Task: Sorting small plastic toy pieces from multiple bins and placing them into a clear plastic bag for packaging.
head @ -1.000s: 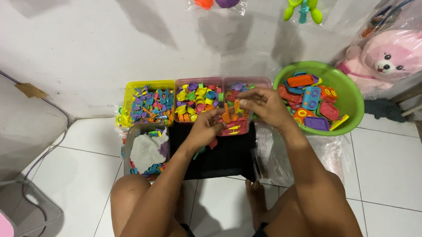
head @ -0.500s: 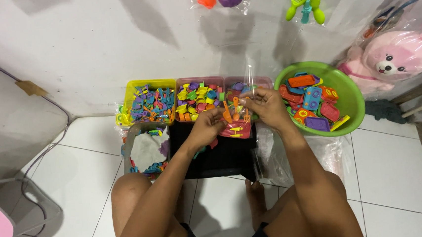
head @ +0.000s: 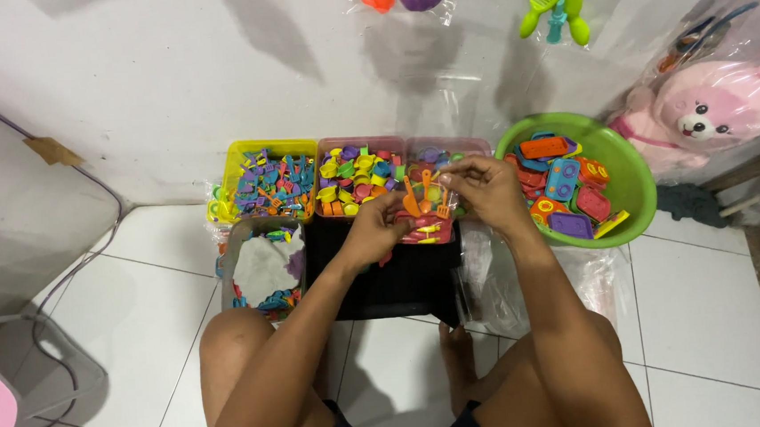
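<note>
Since a moment ago my hands have drawn slightly closer, tightening on the clear plastic bag (head: 425, 215). My left hand (head: 375, 230) fingers pinch its lower edge; my right hand (head: 483, 190) fingers pinch the top. Inside show orange toy utensils above a black stool (head: 394, 279). Beyond, bins of small colourful plastic pieces (head: 355, 175) and a green basin (head: 631, 169) sit on the white tiled floor (head: 716, 306), against a white wall.
</note>
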